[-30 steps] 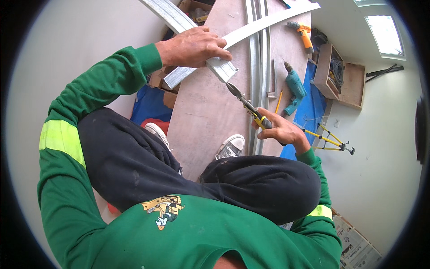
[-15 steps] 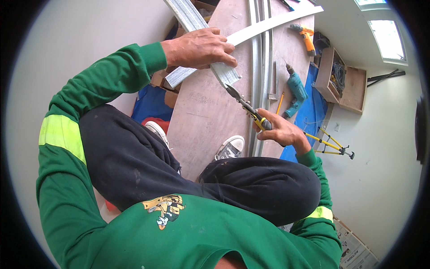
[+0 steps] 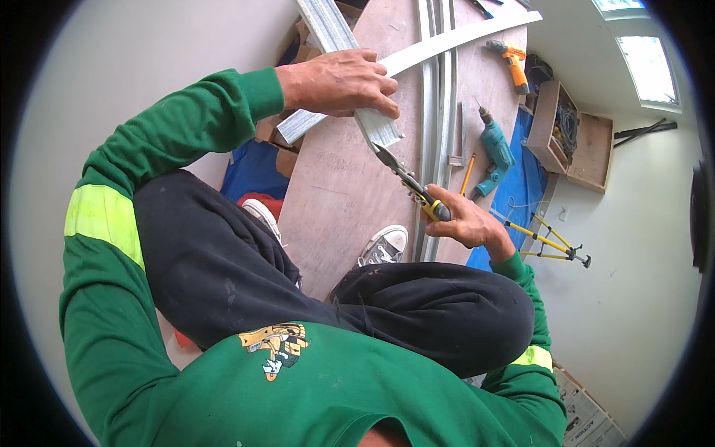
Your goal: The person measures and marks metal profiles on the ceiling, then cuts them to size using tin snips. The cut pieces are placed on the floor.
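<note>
My left hand (image 3: 341,82) is wrapped over a galvanized metal channel (image 3: 328,28), which slants down toward me from the upper left. In my right hand (image 3: 471,222) are tin snips (image 3: 404,176) with black and yellow handles. Their jaws meet the near corner of the channel's end, just below my left hand; whether the blades are closed through the metal I cannot tell. A long white strip (image 3: 463,42) crosses beneath the channel. On the other side of my left wrist, a metal end (image 3: 299,126) sticks out; how it joins is hidden.
Long metal profiles (image 3: 447,97) lie along the wooden board (image 3: 328,186) under my shoes. Right of them are a pencil (image 3: 468,174), a teal drill (image 3: 494,153) and an orange drill (image 3: 514,65). Beyond stand an open wooden box (image 3: 553,127) and a yellow tripod (image 3: 551,240).
The channel's end and the snips' jaws have moved slightly down toward me together. Both hands keep their holds, and the whole view has shifted a little.
</note>
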A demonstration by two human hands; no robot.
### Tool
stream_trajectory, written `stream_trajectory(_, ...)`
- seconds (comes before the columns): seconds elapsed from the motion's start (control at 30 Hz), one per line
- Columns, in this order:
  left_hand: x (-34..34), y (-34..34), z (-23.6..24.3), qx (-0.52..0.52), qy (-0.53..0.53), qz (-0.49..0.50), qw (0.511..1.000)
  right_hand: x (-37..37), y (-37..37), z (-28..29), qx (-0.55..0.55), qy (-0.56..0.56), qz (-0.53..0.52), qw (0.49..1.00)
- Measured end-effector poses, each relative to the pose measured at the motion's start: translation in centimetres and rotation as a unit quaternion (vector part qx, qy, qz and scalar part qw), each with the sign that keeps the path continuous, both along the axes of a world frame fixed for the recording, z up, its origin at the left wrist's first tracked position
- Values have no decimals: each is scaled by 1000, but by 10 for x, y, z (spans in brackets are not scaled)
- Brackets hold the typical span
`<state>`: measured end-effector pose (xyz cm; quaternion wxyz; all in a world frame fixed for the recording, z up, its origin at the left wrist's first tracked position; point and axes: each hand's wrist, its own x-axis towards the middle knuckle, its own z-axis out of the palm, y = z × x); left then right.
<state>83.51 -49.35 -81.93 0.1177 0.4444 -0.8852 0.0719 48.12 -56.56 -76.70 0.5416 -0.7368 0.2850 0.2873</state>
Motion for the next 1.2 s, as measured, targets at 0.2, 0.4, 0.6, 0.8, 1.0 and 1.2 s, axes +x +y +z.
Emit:
stream_trajectory(0.2,-5,-2,-2,27,-11,1,1000,-4,4,-1,9,0,4,1000)
stream_trajectory(0.4,-5,-5,1,18,12,-31,999,-5,5,-3,-20,-9,30,999)
stream_trajectory(0.6,-7,-7,-2,3,29,-42,999,-7,12,-10,-48,-30,28,998)
stream_trajectory(0.8,-14,-4,-1,0,2,-51,999,-18,24,-23,-121,-65,22,990)
stream_trajectory(1.0,-27,-16,9,-65,-38,-12,997,-26,31,-33,-54,-33,110,992)
stream_trajectory(1.2,-6,-11,18,40,5,114,993,-50,51,-45,-139,-118,-220,958)
